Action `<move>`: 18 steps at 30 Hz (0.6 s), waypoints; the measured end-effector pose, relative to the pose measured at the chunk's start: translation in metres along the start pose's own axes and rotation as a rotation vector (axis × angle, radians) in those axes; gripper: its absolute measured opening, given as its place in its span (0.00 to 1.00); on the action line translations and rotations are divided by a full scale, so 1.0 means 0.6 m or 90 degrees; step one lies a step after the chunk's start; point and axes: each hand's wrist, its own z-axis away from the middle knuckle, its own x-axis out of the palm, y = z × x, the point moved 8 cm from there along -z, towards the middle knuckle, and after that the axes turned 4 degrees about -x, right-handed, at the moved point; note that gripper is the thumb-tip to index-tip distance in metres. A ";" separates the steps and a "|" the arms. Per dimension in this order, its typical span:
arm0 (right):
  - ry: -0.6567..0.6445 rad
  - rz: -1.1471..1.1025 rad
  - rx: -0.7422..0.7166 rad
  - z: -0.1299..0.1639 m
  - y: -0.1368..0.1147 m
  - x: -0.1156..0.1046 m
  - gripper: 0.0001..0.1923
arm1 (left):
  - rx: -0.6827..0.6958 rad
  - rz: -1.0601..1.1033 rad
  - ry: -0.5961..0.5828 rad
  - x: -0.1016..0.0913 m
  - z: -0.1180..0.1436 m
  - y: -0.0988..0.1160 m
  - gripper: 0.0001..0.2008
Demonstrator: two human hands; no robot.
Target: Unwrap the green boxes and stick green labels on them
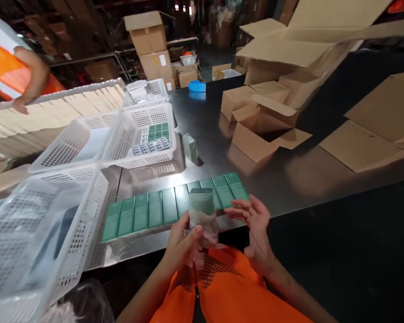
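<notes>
Here the left hand (185, 244) grips a small green box (202, 202) wrapped in clear film (204, 224), fingers closed round its lower end, holding it upright just above the near edge of the desk (289, 175). The right hand (256, 224) stands at three o'clock of the box, just beside it, palm turned inward and fingers spread apart; whether its fingertips touch the film is hard to tell. The box sits between the two hands, nearer the left.

Directly behind the box, at twelve o'clock, a row of flat green boxes (155, 208) lies side by side on the desk, running off toward nine o'clock. One more green box (190, 147) stands alone farther up at twelve. White baskets (87, 148) fill the ten o'clock side, and one of them holds green packs (158, 132). Open cartons (259, 130) stand at one o'clock, with flat cardboard (357, 146) at two. A blue tape roll (197, 85) lies far off at twelve. At ten o'clock, another person's arm (30, 76) in an orange vest reaches over a tray of pale boxes (70, 105).
</notes>
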 end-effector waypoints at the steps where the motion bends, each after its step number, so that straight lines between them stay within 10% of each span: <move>1: -0.006 -0.019 0.082 -0.008 0.013 -0.007 0.43 | 0.015 -0.057 -0.055 0.017 -0.005 0.005 0.22; 5: 0.031 -0.110 0.333 -0.018 0.066 -0.035 0.22 | -0.041 -0.118 -0.231 0.087 -0.019 -0.009 0.22; 9: 0.273 -0.058 0.314 -0.059 0.088 -0.127 0.31 | -0.181 -0.102 -0.243 0.113 -0.038 -0.046 0.19; 12: 0.361 0.102 0.243 -0.109 0.102 -0.212 0.36 | -0.125 -0.155 -0.247 0.116 -0.052 -0.035 0.14; 18: 0.025 0.430 0.232 -0.177 0.210 -0.232 0.37 | 0.115 -0.105 -0.176 0.047 -0.046 0.025 0.15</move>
